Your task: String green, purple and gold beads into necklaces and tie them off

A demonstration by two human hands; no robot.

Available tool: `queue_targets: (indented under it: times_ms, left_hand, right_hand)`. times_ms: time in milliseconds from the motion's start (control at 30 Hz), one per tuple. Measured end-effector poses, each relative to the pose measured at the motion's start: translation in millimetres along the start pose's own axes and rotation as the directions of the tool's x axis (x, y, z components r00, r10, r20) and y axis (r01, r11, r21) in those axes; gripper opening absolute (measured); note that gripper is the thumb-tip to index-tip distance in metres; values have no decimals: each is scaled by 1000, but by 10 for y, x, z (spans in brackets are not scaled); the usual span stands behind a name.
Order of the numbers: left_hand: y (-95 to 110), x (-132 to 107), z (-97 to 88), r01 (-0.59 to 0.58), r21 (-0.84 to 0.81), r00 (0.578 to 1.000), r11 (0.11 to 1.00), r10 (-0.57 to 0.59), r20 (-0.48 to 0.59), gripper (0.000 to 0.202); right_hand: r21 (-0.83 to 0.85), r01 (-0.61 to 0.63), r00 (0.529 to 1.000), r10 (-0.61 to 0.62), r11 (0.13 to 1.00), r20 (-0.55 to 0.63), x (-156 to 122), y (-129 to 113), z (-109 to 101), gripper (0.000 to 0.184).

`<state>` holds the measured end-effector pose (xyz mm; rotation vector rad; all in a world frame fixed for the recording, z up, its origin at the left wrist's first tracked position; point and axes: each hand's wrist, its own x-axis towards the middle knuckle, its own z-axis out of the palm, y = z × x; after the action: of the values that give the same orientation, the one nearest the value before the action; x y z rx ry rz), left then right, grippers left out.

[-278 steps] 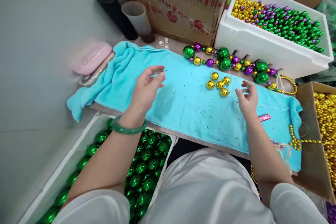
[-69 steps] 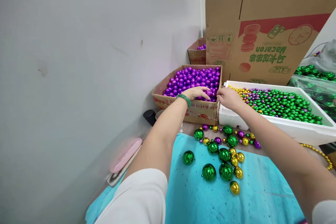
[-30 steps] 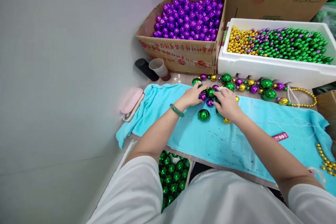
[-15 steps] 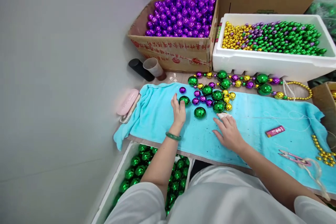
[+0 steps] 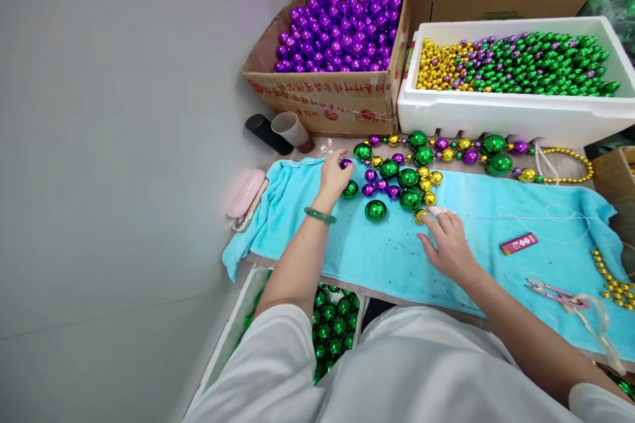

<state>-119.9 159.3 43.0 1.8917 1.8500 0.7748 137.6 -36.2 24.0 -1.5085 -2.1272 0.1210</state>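
My left hand (image 5: pixel 335 178), with a green bangle (image 5: pixel 320 215) at the wrist, closes its thumb and fingers round a purple bead (image 5: pixel 346 163) on the turquoise towel (image 5: pixel 357 254). Just beside it lies a large green bead (image 5: pixel 350 189). A second loose green bead (image 5: pixel 376 211) rests nearer me. My right hand (image 5: pixel 449 241) is open, palm down, its fingertips at a gold bead (image 5: pixel 421 216); one finger has a white wrapping. Between the hands sit clusters of purple beads (image 5: pixel 381 186), green beads (image 5: pixel 409 199) and gold beads (image 5: pixel 429 198).
A bead strand (image 5: pixel 471 156) runs along the towel's far edge. Behind stand a cardboard box (image 5: pixel 322 98) of purple beads and a white foam box (image 5: pixel 496 112) of small beads. Pink-handled snips (image 5: pixel 558 294) and a small pink packet (image 5: pixel 518 244) lie right. A cup (image 5: pixel 292 132) stands left.
My left hand has moved away from the large green bead, up and left to the purple bead. My right hand has shifted slightly right, and a gold bead shows at its fingertips.
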Motion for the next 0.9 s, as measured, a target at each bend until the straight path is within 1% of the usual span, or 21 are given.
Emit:
queue_targets:
  times_ms: [33, 67, 100, 133, 167, 200, 233, 267, 300, 367, 433, 500, 567, 600, 633, 667, 700, 733, 767, 800, 900]
  left_hand:
    - [121, -116, 5, -123, -5, 992, 992, 123, 31, 47]
    - [240, -245, 16, -256, -18, 961, 966, 257, 99, 48]
    - [349, -379, 32, -377, -42, 905, 925, 378, 194, 49]
    - [444, -509, 53, -470, -66, 836, 880, 468, 287, 50]
    - [519, -627, 79, -533, -72, 775, 843, 521, 357, 51]
    - [573, -727, 109, -576, -63, 729, 815, 547, 412, 52]
    - [608, -807, 140, -604, -38, 701, 796, 554, 448, 53]
    - [626, -865, 171, -622, -1, 691, 783, 550, 469, 53]
    - [629, -903, 200, -633, 39, 691, 773, 542, 479, 53]
    - [605, -938, 239, -646, 112, 706, 755, 535, 464, 52]
    - [547, -953, 245, -643, 176, 740, 745, 546, 392, 54]
    - [455, -987, 215, -607, 224, 791, 762, 555, 256, 59]
    - [336, -1061, 168, -535, 238, 841, 810, 537, 63, 61]
    - [272, -1115, 150, -495, 223, 855, 840, 516, -45, 61]
    - [210, -1178, 141, -462, 201, 858, 864, 493, -147, 58]
    - [156, -1249, 144, -426, 183, 857, 886, 460, -230, 52]
    - [113, -1327, 162, -401, 163, 859, 901, 432, -275, 47]
    - [87, -1413, 193, -395, 140, 865, 908, 419, -277, 43]
    - [77, -1505, 237, -410, 119, 869, 904, 427, -252, 40]
    - [84, -1604, 291, -447, 99, 867, 889, 457, -196, 39]
    - [157, -1909, 495, -540, 70, 835, 838, 545, -73, 35]
  right_hand:
    - [7, -6, 1000, 6, 1000, -18, 2, 30, -22, 38]
    - [12, -14, 999, 14, 1000, -36, 3, 61, -43, 37]
    - [12, -22, 998, 23, 1000, -54, 3, 91, -65, 37]
    - [10, -30, 997, 31, 999, -70, 1, 121, -85, 38]
    - [7, -38, 996, 38, 999, -84, -2, 149, -102, 38]
    - [5, -43, 994, 43, 999, -96, -6, 175, -117, 38]
    - [4, -48, 993, 48, 999, -104, -12, 198, -128, 38]
    - [4, -51, 993, 51, 999, -109, -19, 219, -134, 38]
    - [5, -54, 992, 54, 999, -111, -27, 237, -136, 38]
    - [2, -62, 992, 62, 998, -110, -46, 265, -127, 38]
    - [-2, -77, 991, 76, 997, -107, -71, 288, -109, 37]
    - [-4, -96, 989, 95, 995, -109, -100, 312, -96, 37]
    - [-1, -114, 988, 113, 993, -108, -121, 354, -100, 36]
    - [3, -121, 987, 121, 993, -105, -121, 389, -113, 35]
    - [9, -125, 987, 126, 992, -101, -108, 435, -135, 35]
    - [16, -128, 987, 128, 992, -98, -79, 495, -170, 34]
    - [23, -129, 987, 131, 991, -99, -29, 568, -221, 33]
    - [29, -132, 985, 135, 991, -107, 43, 655, -294, 33]
    - [31, -138, 982, 141, 990, -123, 138, 754, -389, 33]
    - [31, -143, 979, 146, 989, -140, 253, 865, -507, 32]
    - [1, -177, 968, 174, 984, -183, 696, 1279, -969, 28]
